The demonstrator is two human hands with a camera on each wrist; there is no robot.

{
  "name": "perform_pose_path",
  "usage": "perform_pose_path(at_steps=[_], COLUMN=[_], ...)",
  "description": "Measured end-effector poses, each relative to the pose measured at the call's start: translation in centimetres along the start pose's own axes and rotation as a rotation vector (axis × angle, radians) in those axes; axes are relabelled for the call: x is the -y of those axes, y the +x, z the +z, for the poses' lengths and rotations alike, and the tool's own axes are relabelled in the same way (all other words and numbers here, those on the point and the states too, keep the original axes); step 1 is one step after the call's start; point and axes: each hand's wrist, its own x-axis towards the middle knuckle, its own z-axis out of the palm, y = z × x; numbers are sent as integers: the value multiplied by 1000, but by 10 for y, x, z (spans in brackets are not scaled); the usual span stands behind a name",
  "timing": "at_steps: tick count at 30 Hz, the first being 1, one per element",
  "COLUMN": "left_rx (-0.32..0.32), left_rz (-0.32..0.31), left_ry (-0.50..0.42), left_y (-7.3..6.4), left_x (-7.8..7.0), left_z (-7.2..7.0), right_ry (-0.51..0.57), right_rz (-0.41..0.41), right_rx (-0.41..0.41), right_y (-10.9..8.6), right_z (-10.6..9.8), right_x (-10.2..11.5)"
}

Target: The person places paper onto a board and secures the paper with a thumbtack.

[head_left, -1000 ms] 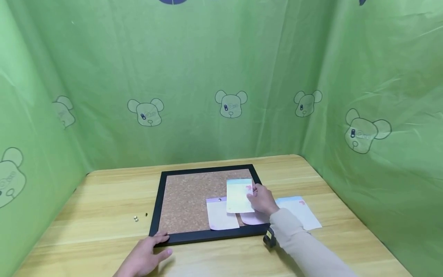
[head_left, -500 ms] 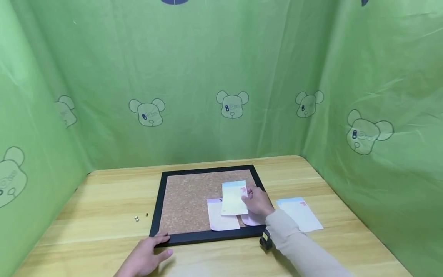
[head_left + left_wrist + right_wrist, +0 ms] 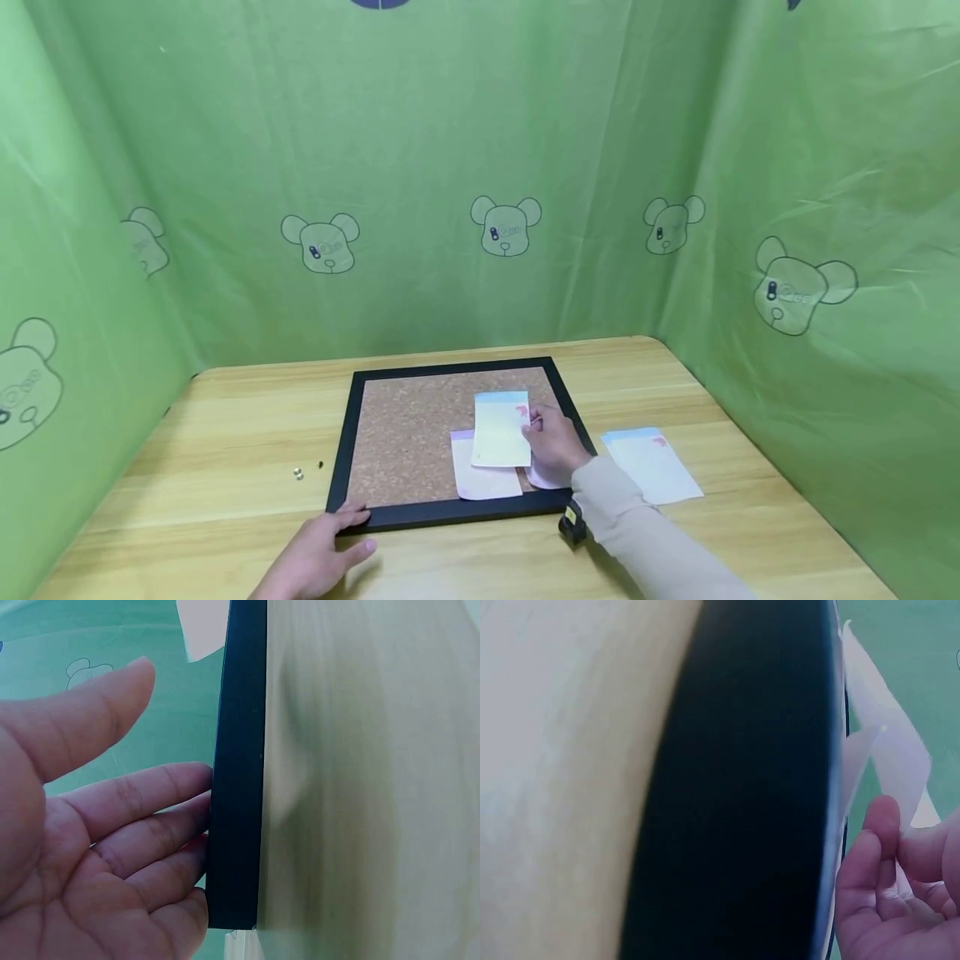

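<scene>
A cork board (image 3: pixel 408 442) in a black frame lies on the table. My right hand (image 3: pixel 555 437) pinches the right edge of a pale note sheet (image 3: pixel 498 429) with a blue top band and a pink print, held over the board's right half. In the right wrist view, thumb and fingers grip the paper (image 3: pixel 900 754). Below it, a purple-topped sheet (image 3: pixel 483 483) lies on the board, its top partly covered. Another pinkish sheet (image 3: pixel 544 477) is mostly hidden behind my hand. My left hand (image 3: pixel 318 550) rests its extended fingers on the frame's front left corner, thumb apart.
More blue-topped sheets (image 3: pixel 654 467) lie on the table right of the board. Small shiny pins (image 3: pixel 297 473) and a tiny dark object (image 3: pixel 321 464) lie left of it. Green curtains (image 3: pixel 420 167) with bear-head drawings enclose the wooden table (image 3: pixel 187 500) at the back and sides.
My right hand has moved left with the blue-topped sheet, which now overlaps the purple-topped sheet and covers the pin seen at its top edge. The left hand has stayed on the frame.
</scene>
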Motion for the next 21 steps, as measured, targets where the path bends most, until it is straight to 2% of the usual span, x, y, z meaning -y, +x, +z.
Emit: perform_pose_path(at_steps=[3, 12, 17, 21], left_rx=[0, 13, 20, 8], left_rz=[2, 17, 0, 15], left_ry=[-3, -10, 5, -17], left_y=[0, -1, -1, -2], left_x=[0, 1, 2, 1], left_z=[0, 0, 1, 0], right_ry=[13, -47, -39, -18], right_rz=[0, 12, 2, -16], right_rx=[9, 8, 24, 16], right_y=[-1, -5, -4, 0], right_z=[-1, -5, -3, -1], right_x=[1, 1, 3, 6])
